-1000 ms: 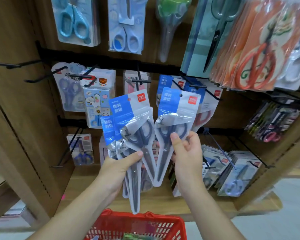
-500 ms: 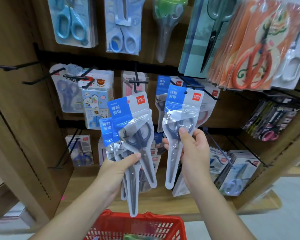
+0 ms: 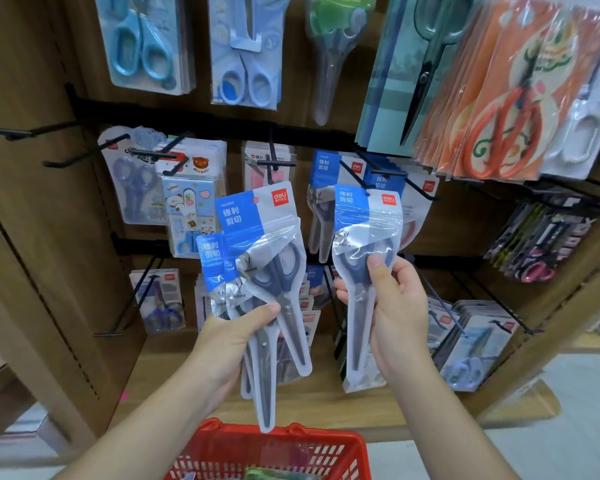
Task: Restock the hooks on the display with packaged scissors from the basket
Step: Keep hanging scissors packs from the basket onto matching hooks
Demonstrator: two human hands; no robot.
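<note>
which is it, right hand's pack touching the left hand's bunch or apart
Apart. Head view shows a plain gap between the single pack and the bunch.

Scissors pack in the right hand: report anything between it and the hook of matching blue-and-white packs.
Nothing visible stands between. The clear blue-and-white scissors pack in the right hand is just in front of the black wire hook; matching packs hang behind.

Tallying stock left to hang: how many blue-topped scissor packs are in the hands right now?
4. One pack is in the right hand; three fanned packs are in the left hand. Another could be hidden behind the fan.
</note>
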